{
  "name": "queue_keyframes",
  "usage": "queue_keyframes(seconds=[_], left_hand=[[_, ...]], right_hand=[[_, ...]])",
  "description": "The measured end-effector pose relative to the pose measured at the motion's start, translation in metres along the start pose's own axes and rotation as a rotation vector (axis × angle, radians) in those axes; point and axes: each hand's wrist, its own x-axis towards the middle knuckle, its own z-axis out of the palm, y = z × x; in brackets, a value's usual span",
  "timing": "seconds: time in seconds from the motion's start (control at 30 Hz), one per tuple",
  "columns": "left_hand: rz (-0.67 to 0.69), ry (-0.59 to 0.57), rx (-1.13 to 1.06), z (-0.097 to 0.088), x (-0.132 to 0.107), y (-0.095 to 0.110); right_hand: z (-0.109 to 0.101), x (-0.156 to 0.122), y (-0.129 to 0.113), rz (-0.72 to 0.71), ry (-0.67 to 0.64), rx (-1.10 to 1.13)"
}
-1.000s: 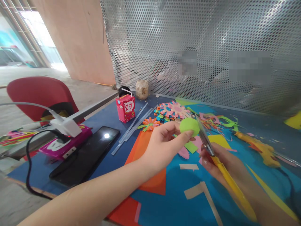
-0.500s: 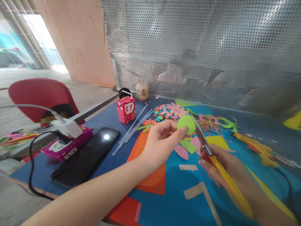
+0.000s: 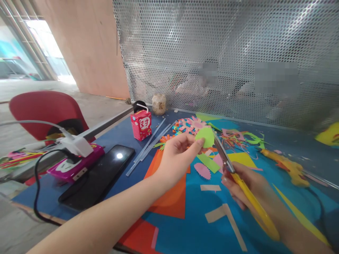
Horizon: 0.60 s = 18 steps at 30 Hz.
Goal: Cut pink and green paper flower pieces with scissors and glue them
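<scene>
Between the thumb and fingers of my left hand (image 3: 182, 151) is a rounded piece of light green paper (image 3: 206, 137), held up above the table. My right hand (image 3: 245, 187) is wrapped round the yellow handles of a pair of scissors (image 3: 239, 180). The scissor blades point up and lie right beside the green paper's right edge; whether they touch it I cannot tell. Below the hands lie a pink scalloped oval (image 3: 202, 171), a green paper strip (image 3: 209, 162) and orange paper sheets (image 3: 169, 197). Behind my left hand are pink and multicoloured fringed paper flowers (image 3: 194, 123).
A yellow hot glue gun (image 3: 287, 165) lies at the right with its cord. At the left are a black phone (image 3: 97, 176), a purple power strip (image 3: 76, 164), a red drink carton (image 3: 141, 125) and clear glue sticks (image 3: 148, 148). A perforated metal screen (image 3: 225, 42) stands behind.
The green paper, both hands and the scissors appear slightly further left, as the view shifts a little. The green piece's outline looks a bit different beside the blades.
</scene>
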Motion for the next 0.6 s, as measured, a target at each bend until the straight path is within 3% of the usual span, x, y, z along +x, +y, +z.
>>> queue_keyframes(seconds=[0.2,0.6], left_hand=[[-0.018,-0.055,0.038,0.0008,-0.0028,-0.0035],[0.021,0.019,0.025,-0.0018,0.0041,0.0003]], right_hand=[[-0.0006,0.0020,0.0000,-0.016,-0.020,0.010],[-0.0004,-0.0032,-0.0097,0.073,0.009,-0.027]])
